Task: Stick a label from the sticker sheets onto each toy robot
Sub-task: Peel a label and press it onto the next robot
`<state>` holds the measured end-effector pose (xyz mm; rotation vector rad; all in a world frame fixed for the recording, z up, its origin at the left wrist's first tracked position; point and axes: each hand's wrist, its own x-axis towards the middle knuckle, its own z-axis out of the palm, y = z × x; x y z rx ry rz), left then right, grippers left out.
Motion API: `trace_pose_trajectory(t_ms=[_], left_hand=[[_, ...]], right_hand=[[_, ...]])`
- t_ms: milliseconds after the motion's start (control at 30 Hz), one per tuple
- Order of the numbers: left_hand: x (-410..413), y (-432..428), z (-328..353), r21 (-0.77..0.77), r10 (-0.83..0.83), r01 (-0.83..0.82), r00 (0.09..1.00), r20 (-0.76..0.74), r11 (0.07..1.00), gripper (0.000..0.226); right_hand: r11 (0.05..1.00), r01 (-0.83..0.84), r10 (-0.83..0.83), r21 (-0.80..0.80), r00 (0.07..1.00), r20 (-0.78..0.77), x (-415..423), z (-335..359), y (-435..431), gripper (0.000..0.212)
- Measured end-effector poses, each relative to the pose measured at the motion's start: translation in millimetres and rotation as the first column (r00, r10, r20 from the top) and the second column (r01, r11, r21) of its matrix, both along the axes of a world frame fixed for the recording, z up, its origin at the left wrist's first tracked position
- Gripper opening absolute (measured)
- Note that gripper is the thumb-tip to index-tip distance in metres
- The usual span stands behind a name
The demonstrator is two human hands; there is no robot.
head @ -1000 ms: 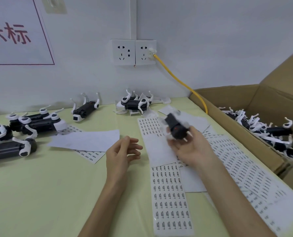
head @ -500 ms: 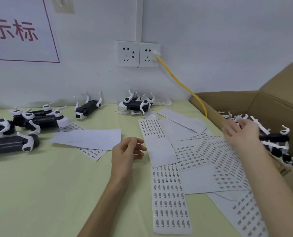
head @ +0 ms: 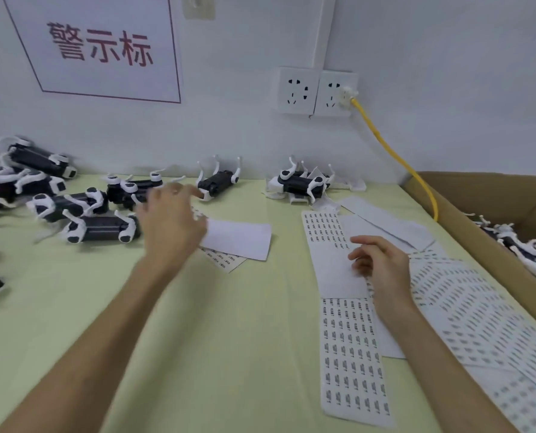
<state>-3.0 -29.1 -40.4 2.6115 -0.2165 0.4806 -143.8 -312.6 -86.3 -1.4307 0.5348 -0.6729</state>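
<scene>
Staging, we reckon: our left hand (head: 173,223) spread empty near black-and-white plastic toy robots (head: 101,229), right hand (head: 382,264) relaxed, empty, over white paper sticker sheets (head: 351,354).

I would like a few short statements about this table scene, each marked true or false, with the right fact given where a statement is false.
1. The yellow cable is plugged into a wall socket. True.
2. The right hand holds a toy robot. False: no toy is in it; it hovers over the sticker sheets.
3. The cardboard box at the right has toys in it. True.
4. The left hand lies on the sticker sheets. False: it is near the toy robots at the left.
</scene>
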Motion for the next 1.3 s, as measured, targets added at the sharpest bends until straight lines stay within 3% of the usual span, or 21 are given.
trace_pose_trajectory(t_ms=[67,133,200,267,367,567,667,800,967,1033,1133,1300], left_hand=[[25.2,34.1,10.1,0.104,0.151,-0.149,0.988,-0.017,0.983,0.064],[44.1,67.2,13.0,0.162,0.257,-0.23,0.951,-0.172,0.96,0.086],[49.7,91.6,7.5,0.244,0.289,-0.214,0.899,-0.329,0.946,0.09],[45.4,104.5,-4.4,0.319,0.273,-0.155,0.889,-0.367,0.935,0.077],[35.4,109.6,-17.5,0.25,0.215,-0.146,0.937,-0.277,0.957,0.052],[5.1,84.9,-16.5,0.22,0.138,-0.086,0.963,-0.232,0.972,0.04],[-23.9,60.6,-13.4,0.191,0.039,-0.006,0.985,-0.17,0.982,0.02],[-63.4,21.7,-7.0,-0.017,-0.159,0.16,0.987,0.031,0.987,0.03],[-89.2,-30.0,13.4,-0.11,-0.356,0.37,0.925,0.132,0.922,0.028],[-95.7,-50.7,19.9,-0.299,-0.451,0.453,0.889,0.082,0.84,0.044],[-97.3,-79.5,28.6,-0.64,-0.613,0.414,0.782,-0.114,0.647,0.073],[-89.8,-108.2,13.5,-0.826,-0.742,0.228,0.601,-0.297,0.515,0.079]], right_hand=[[1.0,-0.007,0.007,-0.001,1.0,0.002,0.4,-0.9,-0.6,0.033],[1.0,-0.014,0.014,-0.007,1.0,-0.015,1.9,-2.5,-0.4,0.032],[1.0,-0.016,0.016,-0.018,0.999,-0.031,3.5,-3.6,-0.7,0.032],[0.999,-0.019,0.018,-0.026,0.999,-0.036,4.2,-3.5,-0.7,0.031],[1.0,-0.02,0.019,-0.023,0.999,-0.037,4.3,-3.6,-0.8,0.031],[0.999,-0.032,0.032,-0.011,0.999,-0.032,2.5,-3.0,-0.7,0.029],[0.999,-0.035,0.035,0.002,0.999,-0.029,1.9,-2.6,-1.4,0.029],[0.999,-0.043,0.043,-0.002,0.999,-0.033,0.2,-2.5,-1.9,0.03],[0.999,-0.042,0.042,0.006,0.999,-0.016,-1.8,-0.1,-1.6,0.03],[0.999,-0.039,0.039,0.016,0.999,0.003,-2.8,1.2,-2.2,0.029],[0.998,-0.055,0.055,-0.002,0.998,0.043,-6.0,5.0,-4.0,0.023],[0.959,-0.282,0.284,-0.034,0.941,0.182,-11.9,16.6,-9.7,0.024]])
